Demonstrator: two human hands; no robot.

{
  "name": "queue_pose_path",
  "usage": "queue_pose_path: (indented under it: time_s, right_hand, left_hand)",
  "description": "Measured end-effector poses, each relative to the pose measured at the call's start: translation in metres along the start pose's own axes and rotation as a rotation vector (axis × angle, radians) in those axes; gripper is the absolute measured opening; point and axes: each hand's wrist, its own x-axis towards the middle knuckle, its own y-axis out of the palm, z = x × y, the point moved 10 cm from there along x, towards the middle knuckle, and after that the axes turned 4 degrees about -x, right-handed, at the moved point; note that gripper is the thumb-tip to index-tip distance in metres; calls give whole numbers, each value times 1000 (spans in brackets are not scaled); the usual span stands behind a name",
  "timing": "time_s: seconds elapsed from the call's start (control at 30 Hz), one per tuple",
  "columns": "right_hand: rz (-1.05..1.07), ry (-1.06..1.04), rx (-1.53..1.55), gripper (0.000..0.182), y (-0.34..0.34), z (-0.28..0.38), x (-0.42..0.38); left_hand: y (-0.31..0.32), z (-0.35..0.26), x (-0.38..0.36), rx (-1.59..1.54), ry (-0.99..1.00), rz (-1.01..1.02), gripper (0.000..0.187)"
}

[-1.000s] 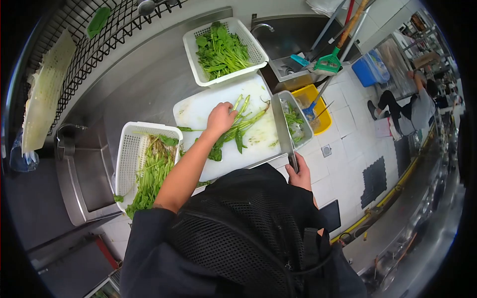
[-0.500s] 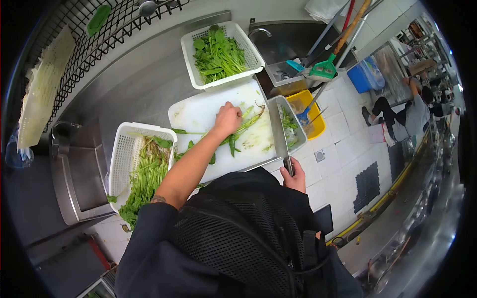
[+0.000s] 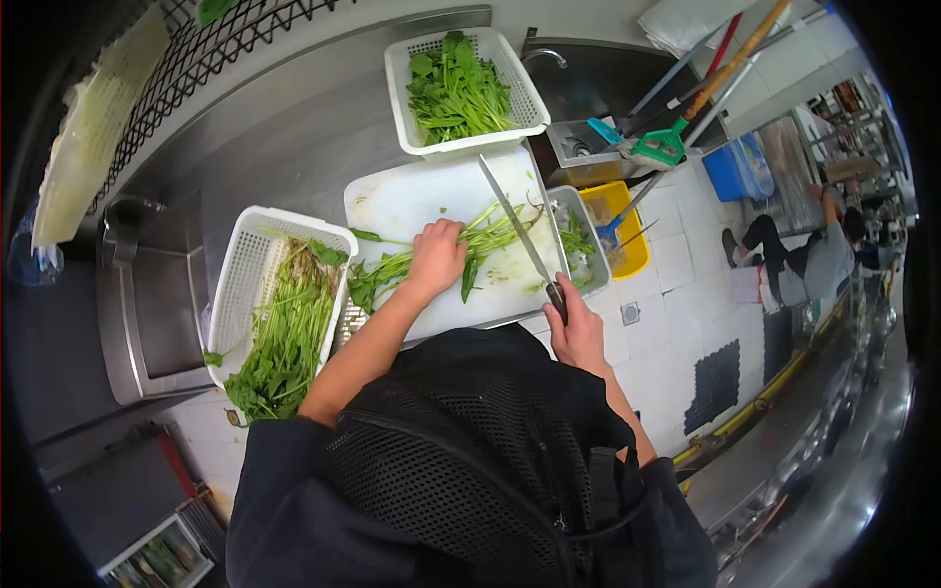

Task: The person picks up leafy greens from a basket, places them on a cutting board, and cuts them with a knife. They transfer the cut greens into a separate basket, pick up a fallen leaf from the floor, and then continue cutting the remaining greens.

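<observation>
My left hand (image 3: 438, 257) is closed over a bunch of leafy greens (image 3: 490, 235) lying on the white cutting board (image 3: 387, 201). The stems stretch out to its right, with root ends near the board's right edge, and leaves spread to its left. In my right hand (image 3: 578, 331) is the dark handle of a long knife (image 3: 514, 218), whose blade points away from me and overlaps the stems in this view. Bits of green and a wet stain mark the board.
Left of the board stands a white basket (image 3: 238, 265) of untrimmed greens; another white basket (image 3: 397, 96) of greens sits behind. A grey bin (image 3: 594, 278) with scraps and a yellow tub (image 3: 639, 257) are on the right. Beyond, a person (image 3: 825, 257) sits low.
My right hand has brought the knife up from beside the board to over the stems. My left hand now lies on the bunch, which looks more gathered.
</observation>
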Motion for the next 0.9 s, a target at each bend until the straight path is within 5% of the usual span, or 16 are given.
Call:
queue_pose_path:
  time_s: [0.27,0.53,0.6,0.77,0.83,0.9]
  right_hand:
    - [391,216,-296,42,44,-44,10]
    - [171,310,-53,45,41,-61,-5]
    - [111,483,56,44,34,-76,-23]
    - [-81,431,-15,43,7,-86,-37]
    - [-85,436,1,43,-4,-70,-33]
    - [-104,333,37,43,-3,-60,-29]
  left_hand:
    - [5,-9,-19,30,34,6,35]
    - [-6,-2,-25,-11,90,0,28]
    - [-8,2,-25,-14,74,45,29]
    - [-6,5,-24,-20,97,116,33]
    - [-13,37,-16,-459,-73,-20,34]
    - [-30,54,-8,-411,-73,-68,34]
